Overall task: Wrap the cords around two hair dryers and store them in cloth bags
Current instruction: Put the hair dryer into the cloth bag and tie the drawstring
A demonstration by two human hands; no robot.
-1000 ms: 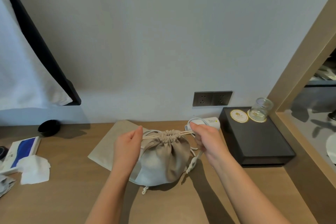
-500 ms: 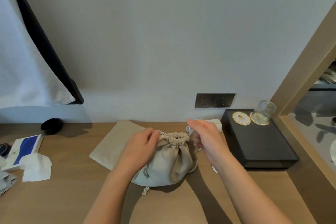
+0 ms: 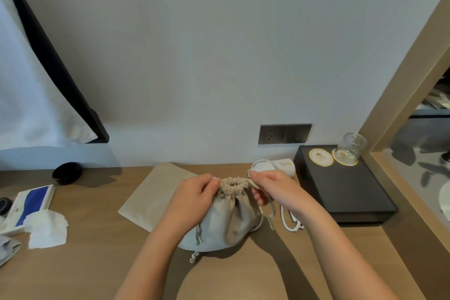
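A bulging beige cloth bag [image 3: 227, 221] stands on the wooden desk [image 3: 97, 263], its mouth gathered tight; whatever is inside is hidden. My left hand [image 3: 194, 196] pinches the drawstring at the left of the gathered neck. My right hand [image 3: 272, 186] pinches the drawstring at the right of the neck. Behind my right hand lies a white hair dryer [image 3: 283, 165], and its white cord [image 3: 289, 223] trails loose on the desk. A second cloth bag [image 3: 155, 192] lies flat and empty behind my left hand.
A black box [image 3: 341, 192] with a glass jar [image 3: 350, 147] and a round coaster [image 3: 320, 157] sits at right. Wall sockets [image 3: 285, 133] are above the desk. At left lie white tissues [image 3: 46, 229], a blue-and-white box [image 3: 31, 204] and a black bowl [image 3: 67, 173].
Both hands moved inward from spread-apart positions to the bag's neck. The drawstring loops that stretched sideways are now slack, and the bag's mouth stays gathered.
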